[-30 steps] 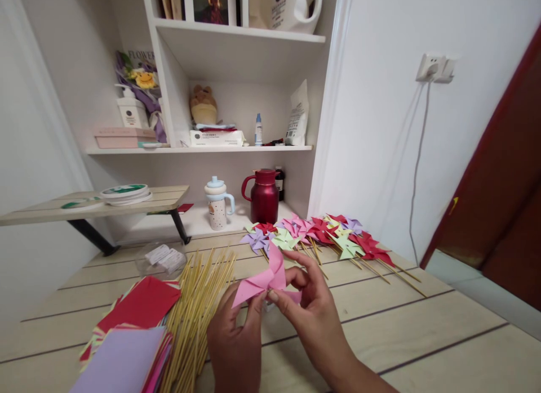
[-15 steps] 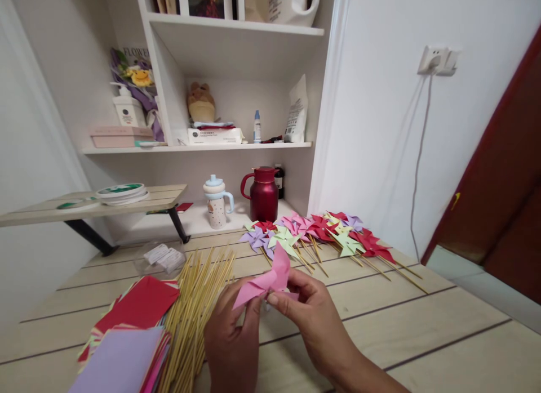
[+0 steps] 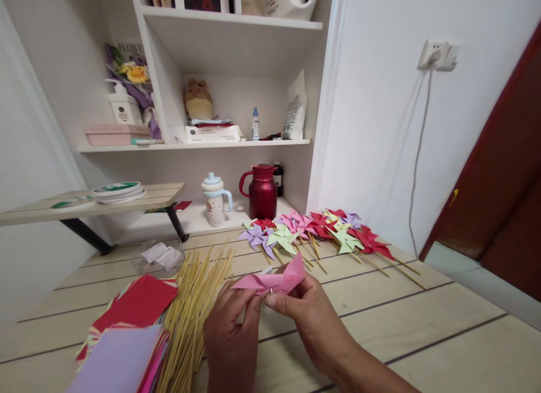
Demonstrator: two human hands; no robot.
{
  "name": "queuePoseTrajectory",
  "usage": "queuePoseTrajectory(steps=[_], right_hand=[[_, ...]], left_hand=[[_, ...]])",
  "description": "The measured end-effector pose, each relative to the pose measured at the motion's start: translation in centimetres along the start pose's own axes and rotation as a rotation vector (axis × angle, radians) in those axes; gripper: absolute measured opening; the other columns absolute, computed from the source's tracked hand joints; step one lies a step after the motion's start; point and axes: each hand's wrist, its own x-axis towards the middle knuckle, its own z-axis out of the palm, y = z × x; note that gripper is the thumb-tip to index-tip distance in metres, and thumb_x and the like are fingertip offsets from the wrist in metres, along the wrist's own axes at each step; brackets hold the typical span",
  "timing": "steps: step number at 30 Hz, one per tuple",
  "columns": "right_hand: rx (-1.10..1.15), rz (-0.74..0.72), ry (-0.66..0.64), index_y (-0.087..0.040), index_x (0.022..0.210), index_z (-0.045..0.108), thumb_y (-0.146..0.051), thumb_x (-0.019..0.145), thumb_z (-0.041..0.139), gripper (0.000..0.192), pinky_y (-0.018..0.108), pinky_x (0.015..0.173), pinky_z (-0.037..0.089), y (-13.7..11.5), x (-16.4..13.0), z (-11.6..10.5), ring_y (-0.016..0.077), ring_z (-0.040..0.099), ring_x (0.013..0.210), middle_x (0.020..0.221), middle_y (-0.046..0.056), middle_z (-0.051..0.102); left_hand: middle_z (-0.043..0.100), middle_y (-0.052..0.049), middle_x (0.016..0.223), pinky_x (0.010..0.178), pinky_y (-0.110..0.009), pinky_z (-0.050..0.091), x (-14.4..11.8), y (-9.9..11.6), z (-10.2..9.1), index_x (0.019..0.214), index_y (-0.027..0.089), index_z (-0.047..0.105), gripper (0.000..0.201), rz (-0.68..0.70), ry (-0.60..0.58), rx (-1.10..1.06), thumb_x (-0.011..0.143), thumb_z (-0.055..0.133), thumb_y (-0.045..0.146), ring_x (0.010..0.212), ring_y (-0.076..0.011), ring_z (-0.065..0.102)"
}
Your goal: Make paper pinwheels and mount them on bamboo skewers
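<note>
Between both hands is a pink paper pinwheel (image 3: 279, 280) with folded blades, held above the table. My left hand (image 3: 236, 325) pinches its left side between thumb and fingers. On the other side my right hand (image 3: 306, 311) is closed on it, thumb near the centre, where a small pale pin-like piece shows under the paper. A bundle of thin wooden sticks (image 3: 194, 308) lies just left of my left hand. Beyond the hands are several finished pinwheels on sticks, among them a light green pinwheel (image 3: 284, 238) and a purple pinwheel (image 3: 257, 237).
Coloured paper sheets (image 3: 116, 359) are stacked at the front left, behind them a clear round container (image 3: 158, 257) with white packets. A small raised stand (image 3: 164, 193) carries tape rolls. A speckled cup (image 3: 216, 204) and a red jug (image 3: 262, 193) stand at the back below shelves.
The pink pinwheel has been tipped, so its raised blade now leans lower and to the right. Both hands keep hold of it. The camera view has shifted slightly.
</note>
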Motion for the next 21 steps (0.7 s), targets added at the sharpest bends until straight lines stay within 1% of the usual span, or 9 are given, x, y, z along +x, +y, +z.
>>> queuePoseTrajectory(steps=[3, 5, 7, 9, 14, 16, 17, 19, 21], right_hand=[[0.112, 0.049, 0.009, -0.021, 0.067, 0.068, -0.022, 0.054, 0.088, 0.024, 0.029, 0.072, 0.048, -0.2, 0.2, 0.0, 0.0156, 0.059, 0.069, 0.068, -0.002, 0.066], [0.13, 0.062, 0.029, -0.019, 0.057, 0.063, -0.022, 0.053, 0.087, 0.025, 0.025, 0.064, 0.044, -0.3, 0.3, -0.1, 0.0133, 0.055, 0.064, 0.064, -0.002, 0.063], [0.132, 0.082, 0.043, -0.018, 0.056, 0.061, -0.021, 0.054, 0.085, 0.024, 0.024, 0.061, 0.041, -0.4, 0.4, -0.3, 0.0124, 0.053, 0.062, 0.065, -0.002, 0.063], [0.133, 0.108, 0.062, -0.018, 0.058, 0.062, -0.015, 0.052, 0.082, 0.021, 0.024, 0.06, 0.04, -0.2, 0.4, -0.4, 0.0123, 0.052, 0.061, 0.063, -0.002, 0.062], [-0.005, 0.109, 0.108, -0.017, 0.064, 0.064, -0.011, 0.054, 0.076, 0.017, 0.025, 0.064, 0.041, 1.4, 1.4, -1.2, 0.0125, 0.052, 0.062, 0.062, -0.003, 0.061], [-0.079, 0.093, 0.091, -0.017, 0.077, 0.067, -0.015, 0.061, 0.074, 0.017, 0.028, 0.069, 0.044, 1.7, 1.9, -1.8, 0.0144, 0.057, 0.068, 0.074, 0.0, 0.064], [-0.149, 0.077, 0.092, -0.018, 0.088, 0.067, -0.016, 0.063, 0.074, 0.026, 0.03, 0.071, 0.046, 1.6, 1.9, -2.0, 0.016, 0.059, 0.073, 0.083, 0.002, 0.066], [-0.358, -0.094, 0.199, -0.023, 0.112, 0.062, -0.018, 0.067, 0.073, 0.046, 0.033, 0.073, 0.047, 0.9, 1.3, -2.3, 0.0181, 0.06, 0.081, 0.1, 0.003, 0.064], [-0.607, -0.358, 0.259, -0.024, 0.109, 0.061, -0.016, 0.076, 0.066, 0.034, 0.034, 0.078, 0.046, -0.2, -0.2, -2.0, 0.0197, 0.059, 0.086, 0.097, 0.004, 0.063]], left_hand=[[0.077, -0.001, 0.088, 0.079, -0.028, 0.053, 0.1, 0.3, -0.1, 0.085, 0.029, 0.079, 0.017, 0.023, -0.056, -0.048, 0.082, 0.063, 0.021, 0.083, -0.0195, 0.069], [0.077, -0.001, 0.092, 0.081, -0.028, 0.052, 0.2, 0.5, -0.2, 0.088, 0.03, 0.079, 0.021, 0.04, -0.12, -0.067, 0.084, 0.06, 0.021, 0.088, -0.0196, 0.069], [0.077, -0.002, 0.093, 0.081, -0.029, 0.052, 0.2, 0.6, -0.1, 0.088, 0.029, 0.079, 0.022, 0.04, -0.162, -0.076, 0.084, 0.059, 0.02, 0.09, -0.0204, 0.069], [0.076, -0.003, 0.091, 0.08, -0.029, 0.052, 0.1, 0.5, 0.1, 0.085, 0.028, 0.079, 0.02, -0.002, -0.148, -0.074, 0.081, 0.061, 0.02, 0.088, -0.021, 0.069], [0.075, -0.002, 0.077, 0.07, -0.027, 0.051, 0.2, -0.3, 1.2, 0.077, 0.022, 0.077, 0.011, -0.275, -0.078, -0.088, 0.073, 0.067, 0.024, 0.073, -0.02, 0.068], [0.072, -0.002, 0.068, 0.064, -0.026, 0.05, 0.5, -0.9, 1.6, 0.072, 0.019, 0.076, 0.011, -0.408, -0.052, -0.149, 0.07, 0.069, 0.027, 0.066, -0.0187, 0.066], [0.071, -0.002, 0.065, 0.06, -0.025, 0.05, 0.6, -1.2, 1.7, 0.071, 0.017, 0.075, 0.012, -0.488, -0.011, -0.185, 0.067, 0.071, 0.028, 0.063, -0.0182, 0.065], [0.07, -0.002, 0.063, 0.056, -0.025, 0.048, 0.9, -2.0, 1.8, 0.071, 0.015, 0.074, 0.018, -0.599, 0.129, -0.226, 0.064, 0.073, 0.031, 0.06, -0.017, 0.063], [0.07, -0.002, 0.063, 0.055, -0.024, 0.047, 1.1, -2.6, 1.7, 0.073, 0.014, 0.074, 0.023, -0.644, 0.256, -0.223, 0.062, 0.075, 0.033, 0.06, -0.0167, 0.063]])
